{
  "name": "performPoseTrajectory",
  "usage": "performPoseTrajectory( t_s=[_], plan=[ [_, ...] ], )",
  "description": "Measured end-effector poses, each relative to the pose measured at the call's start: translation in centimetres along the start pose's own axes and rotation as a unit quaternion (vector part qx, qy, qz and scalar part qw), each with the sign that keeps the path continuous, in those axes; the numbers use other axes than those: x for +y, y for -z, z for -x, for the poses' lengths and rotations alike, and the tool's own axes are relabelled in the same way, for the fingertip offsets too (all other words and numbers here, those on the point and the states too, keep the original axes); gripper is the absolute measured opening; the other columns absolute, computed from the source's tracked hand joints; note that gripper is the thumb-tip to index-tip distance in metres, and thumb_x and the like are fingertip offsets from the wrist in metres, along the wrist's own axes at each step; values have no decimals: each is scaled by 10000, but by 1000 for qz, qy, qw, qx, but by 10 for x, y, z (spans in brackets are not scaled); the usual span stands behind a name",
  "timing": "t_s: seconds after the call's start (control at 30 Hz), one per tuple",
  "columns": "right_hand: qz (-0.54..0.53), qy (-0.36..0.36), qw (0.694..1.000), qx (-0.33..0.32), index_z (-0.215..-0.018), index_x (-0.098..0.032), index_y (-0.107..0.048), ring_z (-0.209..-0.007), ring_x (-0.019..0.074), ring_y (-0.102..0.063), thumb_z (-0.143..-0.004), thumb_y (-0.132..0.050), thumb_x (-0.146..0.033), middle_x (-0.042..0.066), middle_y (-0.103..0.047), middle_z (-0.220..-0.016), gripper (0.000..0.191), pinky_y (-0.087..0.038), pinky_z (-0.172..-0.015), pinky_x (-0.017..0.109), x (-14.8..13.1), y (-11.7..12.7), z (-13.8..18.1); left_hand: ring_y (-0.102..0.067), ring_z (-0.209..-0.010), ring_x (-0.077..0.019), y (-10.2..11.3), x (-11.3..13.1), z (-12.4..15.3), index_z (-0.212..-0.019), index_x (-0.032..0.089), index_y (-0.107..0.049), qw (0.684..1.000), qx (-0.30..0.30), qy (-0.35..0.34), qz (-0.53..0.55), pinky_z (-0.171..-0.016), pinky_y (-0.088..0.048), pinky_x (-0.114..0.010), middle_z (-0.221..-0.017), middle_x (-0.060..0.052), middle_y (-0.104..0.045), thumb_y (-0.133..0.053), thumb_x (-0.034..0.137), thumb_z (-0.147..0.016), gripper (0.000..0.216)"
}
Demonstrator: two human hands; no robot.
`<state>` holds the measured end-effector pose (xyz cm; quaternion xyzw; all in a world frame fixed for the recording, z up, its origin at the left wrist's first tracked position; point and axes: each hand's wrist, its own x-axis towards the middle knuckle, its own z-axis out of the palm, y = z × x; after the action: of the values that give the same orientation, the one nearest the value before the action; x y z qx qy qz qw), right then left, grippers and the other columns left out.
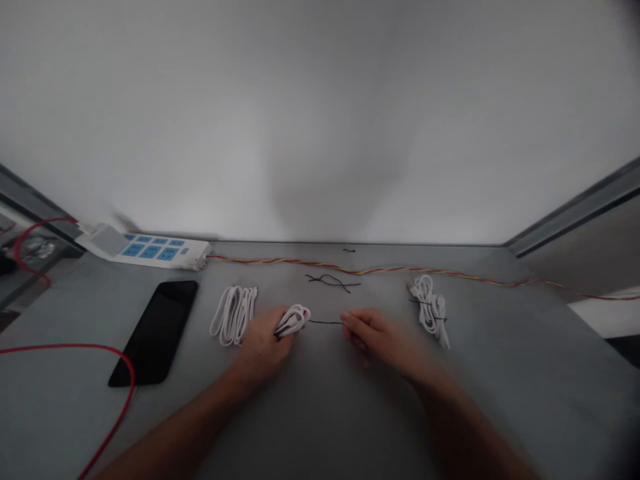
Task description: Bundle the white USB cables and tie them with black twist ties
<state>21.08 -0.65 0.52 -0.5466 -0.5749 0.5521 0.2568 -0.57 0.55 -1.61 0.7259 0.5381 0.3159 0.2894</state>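
Note:
My left hand is closed around a coiled white cable, whose loops stick out above the fingers. From that bundle a thin black twist tie stretches across to my right hand, which pinches its far end between thumb and fingertips. Just left of my left hand lies a loosely coiled white cable, partly covered by the hand. To the right of my right hand rests another white cable bundle with black ties around it. Several loose black ties lie beyond my hands.
A white power strip with blue sockets and a plugged-in adapter stands at the back left. Its twisted red-yellow wire runs along the wall to the right. A black phone lies at left, crossed by a red cable.

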Motion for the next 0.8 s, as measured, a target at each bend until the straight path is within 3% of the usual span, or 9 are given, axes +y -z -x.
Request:
performPoseTrajectory(
  t_s=[0.1, 0.27, 0.4, 0.8],
  plan=[
    [70, 51, 996, 27, -667, -184, -617, -438, 104, -497, -920, -397, -424, -23, -543, -508, 412, -381, -433, 210, 3, 1, -2, -590, -643, -183, 1, 5, -1, -771, 207, -662, 1000, -6, 26, 10, -634, -428, -277, -648, -9, -639, -551, 290, -800, 142],
    [178, 187, 961, 101, -1021, -216, -671, -619, 134, -596, -844, -581, -312, 18, -686, -760, 220, -470, -574, 235, 13, 0, -7, -542, -553, -162, 2, 12, -2, -702, 186, -639, 997, 0, 73, 27, -553, -381, -255, -545, 15, -562, -543, 378, -825, 247],
    [249, 230, 931, 134, -904, -210, -687, -592, 126, -594, -865, -559, -266, 28, -691, -769, 145, -479, -580, 238, 16, 0, -8, -501, -490, -140, 4, 14, -3, -690, 177, -628, 993, -17, 105, 52, -496, -344, -239, -506, 30, -524, -526, 400, -829, 282],
    [310, 287, 890, 173, -981, -226, -689, -645, 135, -650, -905, -525, -297, 27, -728, -826, 193, -502, -615, 243, 12, 6, -2, -510, -482, -134, 7, 13, -4, -694, 174, -621, 992, -23, 115, 54, -485, -342, -231, -506, 29, -530, -517, 434, -825, 310]
  ],
)
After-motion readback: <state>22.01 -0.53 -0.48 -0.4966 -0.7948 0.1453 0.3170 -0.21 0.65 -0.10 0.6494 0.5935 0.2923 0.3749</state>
